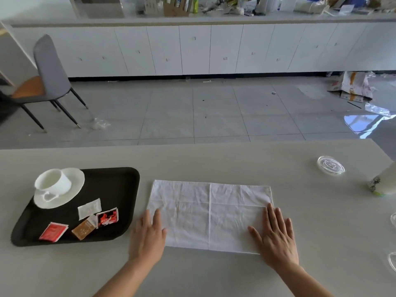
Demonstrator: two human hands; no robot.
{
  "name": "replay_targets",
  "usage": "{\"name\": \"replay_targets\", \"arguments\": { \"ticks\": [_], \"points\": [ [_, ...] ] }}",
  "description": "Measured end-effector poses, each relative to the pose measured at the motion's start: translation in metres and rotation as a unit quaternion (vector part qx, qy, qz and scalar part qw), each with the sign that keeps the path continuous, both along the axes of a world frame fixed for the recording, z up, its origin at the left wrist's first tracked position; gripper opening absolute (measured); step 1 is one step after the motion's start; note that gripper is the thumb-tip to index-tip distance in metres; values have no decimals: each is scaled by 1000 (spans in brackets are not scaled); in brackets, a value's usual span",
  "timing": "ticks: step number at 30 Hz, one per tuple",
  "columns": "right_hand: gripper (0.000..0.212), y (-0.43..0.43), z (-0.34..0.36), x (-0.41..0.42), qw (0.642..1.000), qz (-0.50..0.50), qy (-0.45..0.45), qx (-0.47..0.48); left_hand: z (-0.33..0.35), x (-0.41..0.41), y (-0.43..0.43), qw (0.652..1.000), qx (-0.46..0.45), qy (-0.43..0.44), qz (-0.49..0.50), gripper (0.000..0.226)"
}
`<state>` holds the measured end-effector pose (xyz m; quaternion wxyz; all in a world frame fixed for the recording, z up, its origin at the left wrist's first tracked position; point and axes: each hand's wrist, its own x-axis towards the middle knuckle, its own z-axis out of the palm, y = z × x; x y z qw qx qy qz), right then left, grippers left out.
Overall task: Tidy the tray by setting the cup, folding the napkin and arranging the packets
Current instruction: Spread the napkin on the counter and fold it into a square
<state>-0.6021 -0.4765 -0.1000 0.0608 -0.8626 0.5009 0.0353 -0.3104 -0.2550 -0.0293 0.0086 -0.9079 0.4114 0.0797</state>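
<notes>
Napkin (210, 215) lies flat and creased on the tabletop (214, 163), lower centre of the frame. The left hand (149, 234) presses its left edge and the right hand (276, 234) its lower right corner, palms down, fingers (271, 215) straight and slightly spread. At lower left, the tray (120, 189) holds the cup (52, 182) and four packets (85, 229), their print too blurred to read.

bare table (214, 163) beyond napkin (205, 213), tray (128, 185) left, glass lid (330, 165) right

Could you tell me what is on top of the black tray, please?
A white cup on a saucer and four packets; whatever lies under the saucer is covered.
</notes>
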Motion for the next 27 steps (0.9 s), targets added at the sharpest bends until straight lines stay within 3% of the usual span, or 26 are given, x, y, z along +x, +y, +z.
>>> {"name": "replay_targets", "arguments": {
  "ticks": [9, 15, 18, 20, 22, 27],
  "points": [
    [94, 0, 5, 0, 1000, 1, -4, 13, 9, 4, 0, 981, 25, 54, 183, 45],
    [93, 1, 8, 1, 1000, 4, -15, 19, 4, 21, 6, 958, 34, 104, 265, 51],
    [91, 2, 7, 1, 1000, 5, -21, 20, -3, 26, 12, 938, -12, 164, 305, 47],
    [91, 2, 7, 1, 1000, 5, -24, 16, -4, 27, 13, 904, -73, 215, 363, 47],
    [92, 2, 7, 1, 999, 6, -28, 15, -5, 27, 14, 848, -139, 267, 437, 46],
    [92, 3, 7, 3, 1000, 0, -24, 8, -6, 29, 16, 706, -285, 375, 528, 11]
  ]
}}
